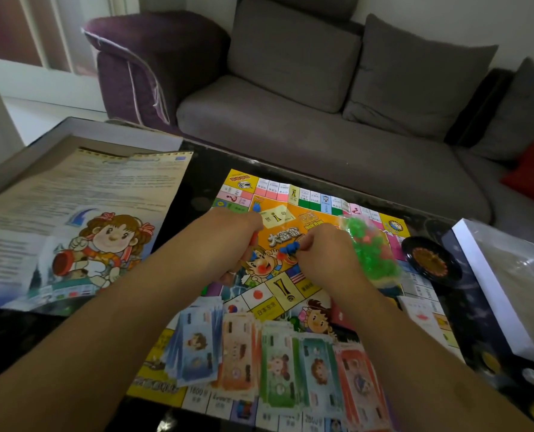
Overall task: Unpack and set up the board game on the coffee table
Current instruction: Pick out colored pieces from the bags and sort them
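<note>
Blue pawn pinched in right hand, long axis pointing at left hand, fisted w/ red bit; paper board directly underneath.

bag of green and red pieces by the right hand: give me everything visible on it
The bag of pieces is clear, thin plastic, crumpled, packed with small translucent green bits and a few red ones. It lies on the game board near its right edge, just left of the black spinner. The right hand is beside it; contact is unclear. Whether it is sealed cannot be told.
</note>
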A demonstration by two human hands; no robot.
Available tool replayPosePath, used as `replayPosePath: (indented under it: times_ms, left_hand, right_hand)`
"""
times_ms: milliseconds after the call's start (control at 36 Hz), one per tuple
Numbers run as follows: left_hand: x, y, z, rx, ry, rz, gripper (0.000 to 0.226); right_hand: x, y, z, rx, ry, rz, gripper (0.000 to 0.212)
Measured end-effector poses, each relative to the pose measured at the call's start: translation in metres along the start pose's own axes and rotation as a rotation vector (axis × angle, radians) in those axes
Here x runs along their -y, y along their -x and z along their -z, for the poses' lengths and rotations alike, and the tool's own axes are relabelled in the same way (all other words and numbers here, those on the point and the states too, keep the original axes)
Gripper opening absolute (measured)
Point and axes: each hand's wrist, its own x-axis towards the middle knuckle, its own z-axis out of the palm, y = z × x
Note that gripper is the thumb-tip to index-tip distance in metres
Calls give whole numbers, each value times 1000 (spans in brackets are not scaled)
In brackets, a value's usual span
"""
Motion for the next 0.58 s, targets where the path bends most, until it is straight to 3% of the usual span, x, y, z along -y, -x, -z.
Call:
replayPosePath:
  times_ms: [111,194,583]
  left_hand:
    - [-1,0,4,-15,7,4,33]
    - [-2,0,6,-22,4,-3,33]
    - [-2,-2,8,-8,27,0,33]
  right_hand:
    - [8,5,1,8,-122,168,16]
    - [16,7,-3,46,-72,267,19]
    - [21,3,-12,41,121,300,19]
